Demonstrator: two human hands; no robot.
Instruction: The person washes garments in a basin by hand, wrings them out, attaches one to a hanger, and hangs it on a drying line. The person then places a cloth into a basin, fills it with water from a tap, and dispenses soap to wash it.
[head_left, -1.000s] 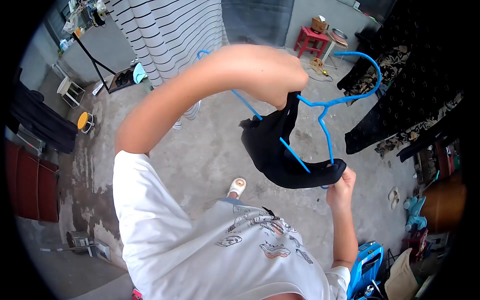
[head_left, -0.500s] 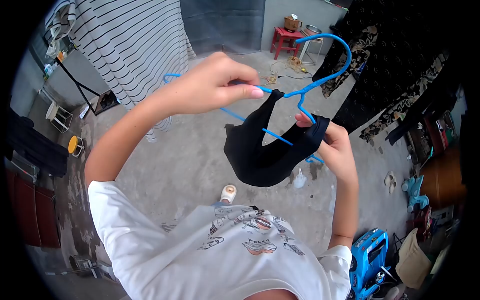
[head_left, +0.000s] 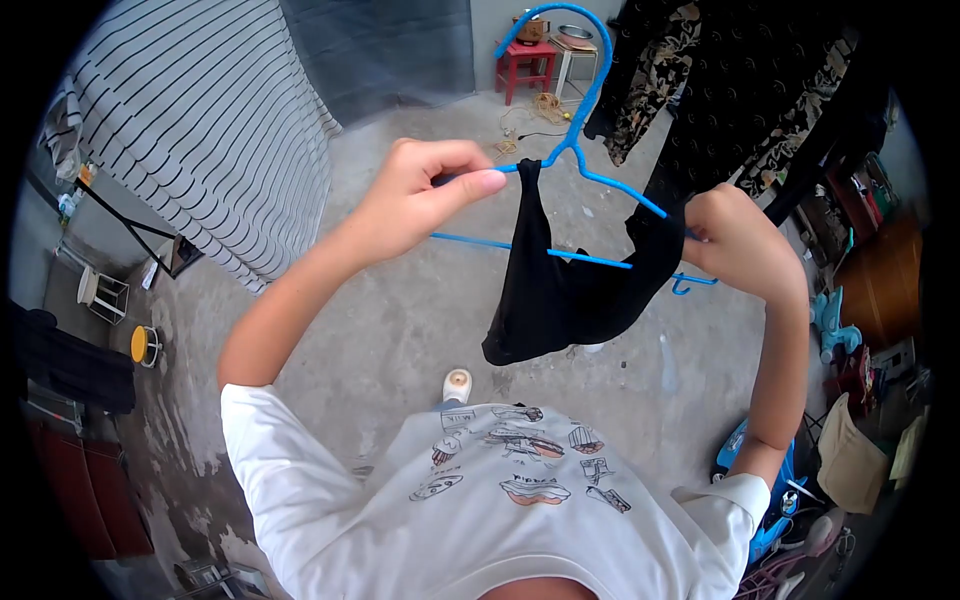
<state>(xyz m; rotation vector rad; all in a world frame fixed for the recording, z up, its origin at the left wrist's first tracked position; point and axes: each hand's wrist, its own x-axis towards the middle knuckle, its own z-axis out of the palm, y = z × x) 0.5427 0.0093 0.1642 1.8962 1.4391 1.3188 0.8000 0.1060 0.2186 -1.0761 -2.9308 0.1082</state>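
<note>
A blue hanger is held up in front of my chest, its hook at the top. My left hand pinches the hanger's left shoulder, thumb along the wire. Black cloth hangs from the hanger, one narrow strap looped over the wire just right of my left fingers. The hanger's bottom bar crosses the cloth. My right hand is closed on the cloth's right side, at the hanger's right shoulder; its fingertips are partly hidden.
A striped curtain hangs at upper left. Dark patterned cloths hang at upper right. A red stool stands at the back, a yellow-topped stool at left, and a blue toy car at lower right.
The hanger has turned more upright. My right hand has moved right and up, carrying the cloth's right side outward along the hanger. My left hand has let go of the strap and moved onto the wire.
</note>
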